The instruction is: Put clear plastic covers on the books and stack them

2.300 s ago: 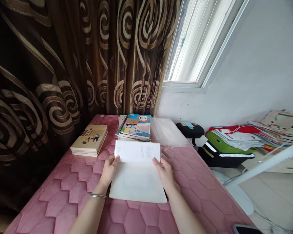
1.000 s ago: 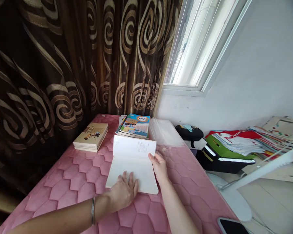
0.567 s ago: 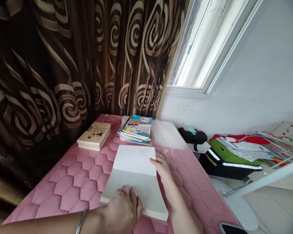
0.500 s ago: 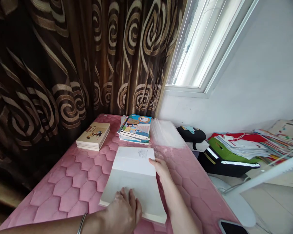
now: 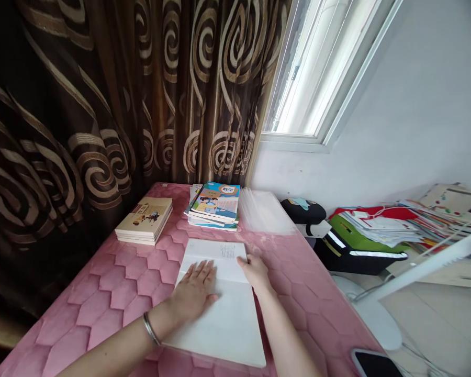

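Note:
An open book (image 5: 231, 319) lies flat on the pink quilted bed cover (image 5: 113, 293), its pages pale and mostly blank, with a small block of print near the far right corner. My left hand (image 5: 196, 290), a metal bracelet on its wrist, rests palm down across the fold with fingers stretched out. At the book's right edge, my right hand (image 5: 254, 271) grips the far page, thumb on top; its other fingers are partly hidden under the edge.
Beyond the book stand a stack of tan books (image 5: 145, 220) and a pile of colourful textbooks (image 5: 215, 204). Clear plastic sheets (image 5: 265, 209) lie beside them. A phone (image 5: 374, 362) sits at the near right edge, close to a white lamp (image 5: 377, 322). Papers cover a green-topped box (image 5: 349, 238).
My left hand has slid away from me, from the near page up to the fold, and its fingers have flattened out. My right hand keeps its hold on the right edge.

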Demonstrator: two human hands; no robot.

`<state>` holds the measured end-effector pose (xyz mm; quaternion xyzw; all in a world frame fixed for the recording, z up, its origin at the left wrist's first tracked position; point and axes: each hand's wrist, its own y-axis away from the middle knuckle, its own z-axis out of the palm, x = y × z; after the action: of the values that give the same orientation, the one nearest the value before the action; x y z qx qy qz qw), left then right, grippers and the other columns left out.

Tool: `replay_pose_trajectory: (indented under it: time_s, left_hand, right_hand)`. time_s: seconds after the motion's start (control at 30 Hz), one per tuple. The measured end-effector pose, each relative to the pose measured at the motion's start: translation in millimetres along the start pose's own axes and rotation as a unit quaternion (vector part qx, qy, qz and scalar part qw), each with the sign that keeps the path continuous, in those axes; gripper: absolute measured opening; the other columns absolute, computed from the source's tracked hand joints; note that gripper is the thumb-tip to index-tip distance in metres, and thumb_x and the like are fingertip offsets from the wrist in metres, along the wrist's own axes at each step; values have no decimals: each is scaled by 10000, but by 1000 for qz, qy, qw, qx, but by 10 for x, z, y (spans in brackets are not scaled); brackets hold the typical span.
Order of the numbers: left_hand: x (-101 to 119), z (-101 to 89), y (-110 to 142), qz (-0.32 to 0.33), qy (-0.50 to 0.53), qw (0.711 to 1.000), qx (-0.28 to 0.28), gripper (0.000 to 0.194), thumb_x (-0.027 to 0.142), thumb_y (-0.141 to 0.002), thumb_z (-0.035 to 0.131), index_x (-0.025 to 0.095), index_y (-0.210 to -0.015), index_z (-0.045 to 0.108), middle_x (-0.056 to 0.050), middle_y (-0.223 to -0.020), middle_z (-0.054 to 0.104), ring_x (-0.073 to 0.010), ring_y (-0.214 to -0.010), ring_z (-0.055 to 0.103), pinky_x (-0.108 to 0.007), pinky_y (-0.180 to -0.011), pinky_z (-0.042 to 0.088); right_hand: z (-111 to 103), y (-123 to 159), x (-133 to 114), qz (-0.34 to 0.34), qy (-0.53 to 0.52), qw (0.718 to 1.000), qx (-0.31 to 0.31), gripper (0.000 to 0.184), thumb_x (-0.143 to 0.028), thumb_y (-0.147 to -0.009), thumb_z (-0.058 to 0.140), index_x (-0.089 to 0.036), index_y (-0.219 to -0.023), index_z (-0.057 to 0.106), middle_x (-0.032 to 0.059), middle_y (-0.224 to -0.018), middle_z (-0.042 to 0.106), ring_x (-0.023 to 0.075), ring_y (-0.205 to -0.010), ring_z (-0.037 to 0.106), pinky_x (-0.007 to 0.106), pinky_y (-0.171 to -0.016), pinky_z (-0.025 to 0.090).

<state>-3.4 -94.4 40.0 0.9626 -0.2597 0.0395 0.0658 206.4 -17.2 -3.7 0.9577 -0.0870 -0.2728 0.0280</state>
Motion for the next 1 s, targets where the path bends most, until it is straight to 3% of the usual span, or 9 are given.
replay_pose_trajectory:
  time_s: [0.17, 0.3, 0.37, 0.5, 0.63, 0.77, 0.9, 1.0]
  left_hand:
    - [56, -50, -9, -17, 21, 998, -51, 624, 467, -949, 269, 150, -1481, 201, -94, -1556, 104, -252, -1434, 108, -451, -1177, 154]
    - [85, -134, -11, -27, 30, 997, -68, 646, 486, -940, 257, 136, -1481, 202, -116, -1555, 106, -266, -1434, 112, -456, -1171, 152]
    - [94, -158, -16, -26, 33, 997, -69, 656, 494, -938, 253, 128, -1480, 204, -126, -1554, 122, -272, -1433, 120, -458, -1168, 157]
    - [99, -154, -29, -22, 31, 997, -63, 646, 489, -941, 244, 102, -1457, 277, -138, -1547, 176, -270, -1433, 135, -451, -1171, 160]
    - [-30, -72, -9, -27, 32, 999, -34, 632, 489, -950, 204, 123, -1463, 264, -113, -1543, 202, -227, -1425, 185, -412, -1166, 204]
    - [-248, 25, 84, -101, -8, 995, 12, 591, 437, -954, 249, 102, -1433, 335, -137, -1504, 308, -241, -1386, 305, -433, -1148, 252]
    - [-261, 60, 36, -201, -115, 970, 68, 493, 264, -931, 316, 55, -1353, 467, -209, -1428, 419, -325, -1358, 345, -563, -1156, 111]
    - [-175, 54, -230, -149, -100, 981, 66, 529, 158, -906, 278, 72, -1423, 354, -164, -1492, 326, -288, -1406, 244, -529, -1168, 105]
  right_hand:
    - [-9, 95, -106, 15, 14, 998, 54, 546, -341, -862, 449, -116, -1360, 456, 143, -1194, 637, 259, -1124, 582, 312, -898, 425]
    - [-58, 276, -247, -59, 97, 987, 112, 511, -319, -884, 429, -157, -1367, 465, 152, -1387, 465, 306, -1270, 430, 385, -996, 361]
    - [-49, 368, -334, -130, 117, 981, 86, 490, -368, -913, 393, -173, -1350, 497, 128, -1440, 409, 304, -1328, 348, 397, -1063, 298]
    - [68, 496, -450, -234, 105, 965, -55, 572, -473, -963, 239, -185, -1440, 364, 67, -1555, 215, 268, -1423, 174, 412, -1138, 178]
    - [135, 517, -436, -222, 139, 957, -127, 637, -533, -963, 152, -173, -1476, 265, 88, -1565, 116, 271, -1442, 67, 489, -1147, 70]
    - [83, 508, -427, -210, 156, 954, -145, 667, -552, -955, 137, -158, -1486, 225, 103, -1564, 74, 260, -1444, 37, 482, -1150, 61]
    - [49, 516, -450, -206, 158, 953, -154, 672, -551, -953, 129, -153, -1487, 221, 106, -1564, 66, 269, -1443, 36, 490, -1149, 65]
    - [54, 509, -451, -213, 152, 953, -151, 656, -533, -956, 144, -155, -1484, 234, 110, -1563, 84, 273, -1442, 39, 497, -1147, 65]
